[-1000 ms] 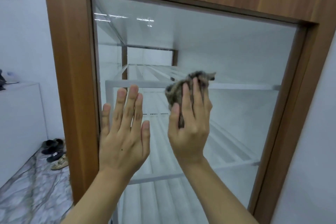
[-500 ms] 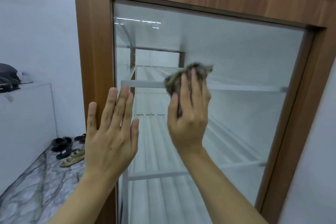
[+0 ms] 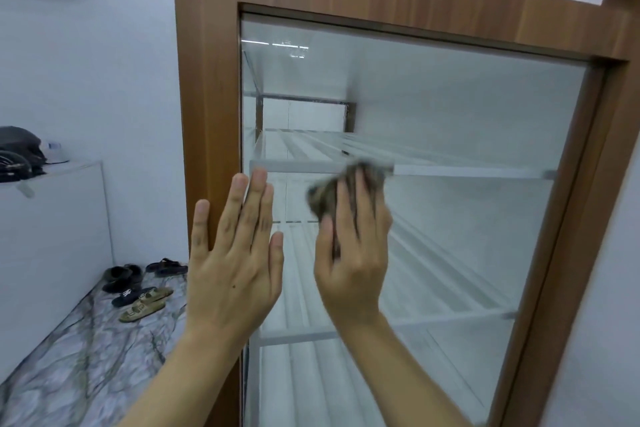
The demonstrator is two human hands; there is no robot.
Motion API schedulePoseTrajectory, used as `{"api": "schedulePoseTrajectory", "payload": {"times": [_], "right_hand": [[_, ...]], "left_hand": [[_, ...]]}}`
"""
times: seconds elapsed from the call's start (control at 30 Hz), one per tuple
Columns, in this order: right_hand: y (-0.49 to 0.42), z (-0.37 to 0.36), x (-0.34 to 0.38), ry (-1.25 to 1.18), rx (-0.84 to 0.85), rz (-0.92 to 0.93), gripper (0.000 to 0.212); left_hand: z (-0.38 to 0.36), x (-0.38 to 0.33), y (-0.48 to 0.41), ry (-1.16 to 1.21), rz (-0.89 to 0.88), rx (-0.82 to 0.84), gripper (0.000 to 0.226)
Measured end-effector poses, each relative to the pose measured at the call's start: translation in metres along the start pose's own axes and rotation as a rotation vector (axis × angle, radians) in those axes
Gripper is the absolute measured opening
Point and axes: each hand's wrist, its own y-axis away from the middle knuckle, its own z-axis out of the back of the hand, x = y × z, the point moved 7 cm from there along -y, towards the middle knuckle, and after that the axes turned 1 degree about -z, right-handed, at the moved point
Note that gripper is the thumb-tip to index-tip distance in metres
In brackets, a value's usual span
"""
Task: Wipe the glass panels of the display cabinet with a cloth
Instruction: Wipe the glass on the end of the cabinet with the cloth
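Glass panel: long axis upright, spreading right of and above fingers | right hand: fingers clamp bunched cloth to it | left hand: fingers straight, at wooden frame

Left grip, overlapping the left upright of the wooden cabinet frame: bare hand, all five digits in sharp focus. Nails cut short, natural finish. Knuckle creases distinct. One small dark mole on the back of the hand, below the middle knuckles. Wrist and forearm bare down to the lower edge of the view.

Right grip, to the right of that upright: bare hand, outline smeared by blur, nail detail not readable. Wrist and forearm likewise bare to the lower edge.
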Motion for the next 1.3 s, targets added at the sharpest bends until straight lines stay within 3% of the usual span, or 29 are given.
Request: {"api": "schedulePoseTrajectory", "payload": {"times": [0.13,0.37,0.53,0.6,0.77,0.83,1.03,1.2,1.3], "right_hand": [[0.094,0.015,-0.010,0.040,0.102,-0.007,0.040],[-0.056,-0.004,0.004,-0.014,-0.106,-0.075,0.038],[0.079,0.007,0.002,0.034,0.132,0.068,0.042],[0.094,0.010,-0.002,0.036,0.149,0.068,0.040],[-0.053,-0.013,0.026,-0.013,-0.056,0.019,0.039],[-0.086,-0.023,0.038,-0.029,-0.065,0.016,0.040],[0.040,-0.006,0.026,0.059,0.193,0.217,0.046],[-0.070,-0.022,0.042,-0.005,0.041,0.096,0.042],[-0.098,-0.033,0.056,-0.036,0.022,0.123,0.041]], "left_hand": [[0.000,-0.001,0.001,-0.016,-0.005,-0.010,0.061],[0.001,-0.002,-0.001,0.007,-0.007,-0.009,0.060],[0.010,0.016,0.005,0.133,-0.034,-0.051,0.058],[0.011,0.023,0.007,0.150,-0.058,-0.061,0.057],[0.010,0.027,0.009,0.223,-0.051,-0.093,0.054],[0.010,0.028,0.010,0.242,-0.046,-0.105,0.053],[0.009,0.032,0.013,0.306,-0.063,-0.095,0.055],[0.008,0.033,0.014,0.338,-0.040,-0.088,0.053],[0.008,0.035,0.015,0.351,-0.030,-0.090,0.051]]}}
